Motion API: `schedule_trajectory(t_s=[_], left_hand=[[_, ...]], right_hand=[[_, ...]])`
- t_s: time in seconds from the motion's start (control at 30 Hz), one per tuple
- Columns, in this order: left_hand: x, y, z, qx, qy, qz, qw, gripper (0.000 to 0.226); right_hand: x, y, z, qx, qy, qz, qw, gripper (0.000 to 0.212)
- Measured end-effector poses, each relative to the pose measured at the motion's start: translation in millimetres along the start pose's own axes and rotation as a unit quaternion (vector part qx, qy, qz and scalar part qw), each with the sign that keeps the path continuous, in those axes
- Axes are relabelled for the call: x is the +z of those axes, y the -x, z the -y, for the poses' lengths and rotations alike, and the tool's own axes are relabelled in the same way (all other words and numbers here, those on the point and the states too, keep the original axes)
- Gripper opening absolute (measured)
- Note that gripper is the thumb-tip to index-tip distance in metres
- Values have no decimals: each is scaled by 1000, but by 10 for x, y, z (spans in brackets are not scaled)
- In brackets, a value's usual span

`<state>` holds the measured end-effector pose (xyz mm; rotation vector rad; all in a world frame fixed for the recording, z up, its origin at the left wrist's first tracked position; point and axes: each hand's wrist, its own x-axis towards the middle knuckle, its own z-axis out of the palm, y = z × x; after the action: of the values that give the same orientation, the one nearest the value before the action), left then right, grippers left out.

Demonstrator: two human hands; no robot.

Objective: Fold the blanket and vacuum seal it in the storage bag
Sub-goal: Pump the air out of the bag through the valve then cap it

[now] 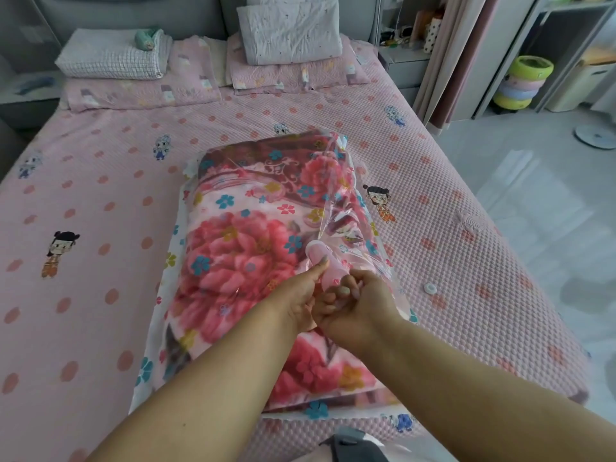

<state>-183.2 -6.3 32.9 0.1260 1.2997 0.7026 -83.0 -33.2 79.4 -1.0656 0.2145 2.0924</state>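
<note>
two bare forearms reach in from the bottom edge, with no sleeve, watch or ring to be seen on either. the left hand (300,296) and right hand (355,306) are uncovered, with short, unpainted fingernails on the few fingers that show them.

Soft even daylight, glare on the glossy floor (533,201) at right, wide-angle bending at edges, slight overall blur

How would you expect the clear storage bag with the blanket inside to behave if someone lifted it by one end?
The storage bag would probably sag, since the blanket inside looks soft and still puffy. Its glossy, wrinkled plastic looks slippery. Both hands pinch it together, which suggests thin, pliable film.
</note>
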Motion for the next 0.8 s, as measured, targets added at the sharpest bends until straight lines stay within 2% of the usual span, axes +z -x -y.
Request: schedule_trajectory(t_s=[0.07, 0.13, 0.23, 0.37, 0.4, 0.5, 0.57, 0.63, 0.7, 0.8], left_hand=[[-24, -34, 17, 34, 18, -12, 999, 45], [-32, -59, 43, 56, 35, -19, 998, 44], [-18, -16, 9, 46, 15, -16, 999, 44], [-23, 43, -8, 11, -1, 7, 1000, 67], [-28, 41, 0, 11, -1, 9, 1000, 64], [-67, 29, 15, 41, 29, -3, 999, 37], [-86, 9, 8, 51, 47, -6, 998, 30], [-60, 27, -2, 46, 16, -6, 999, 36], [-21, 64, -8, 29, -8, 0, 1000, 48], [-28, 61, 27, 13, -3, 5, 1000, 57]], right_hand=[[-75, 251, -13, 25, -4, 32, 999, 45], [-128, 435, -23, 33, 8, 31, 999, 46], [-88, 305, -9, 19, -12, 24, 999, 46], [72, -76, -31, -15, 15, -20, 1000, 49], [57, -36, -36, -11, 19, -12, 1000, 48], [-58, 342, -78, 24, 12, 34, 999, 46], [-117, 458, -96, 26, 28, 30, 999, 46], [-98, 339, -60, 19, 5, 28, 999, 45], [-1, 106, -65, -5, 18, -8, 1000, 43], [48, -34, -43, -18, 25, -29, 999, 45]])
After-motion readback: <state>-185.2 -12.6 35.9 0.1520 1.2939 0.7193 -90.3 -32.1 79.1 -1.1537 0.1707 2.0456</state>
